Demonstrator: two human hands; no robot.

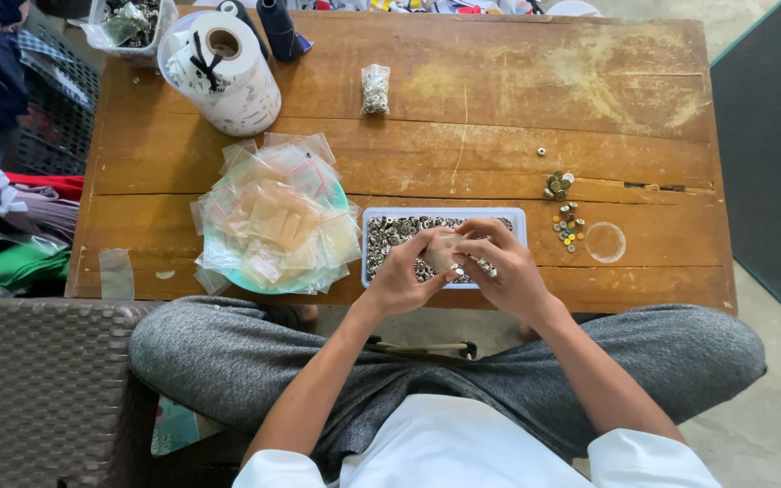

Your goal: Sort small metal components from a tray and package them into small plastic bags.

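Note:
My left hand (401,276) and my right hand (499,262) meet above a white rectangular tray (517,217) full of small metal pieces. Together they pinch a small clear plastic bag (440,253), and a few metal pieces show at my fingertips. A heap of empty small clear zip bags (273,217) lies on a teal plate just left of the tray. One filled small bag (374,89) stands farther back on the wooden table (499,99).
Loose small metal and coloured pieces (564,212) and a clear round lid (605,242) lie right of the tray. A white paper roll (228,72), dark thread cones (277,27) and a plastic tub (128,23) stand at the back left. Clothes (2,208) pile up on the left.

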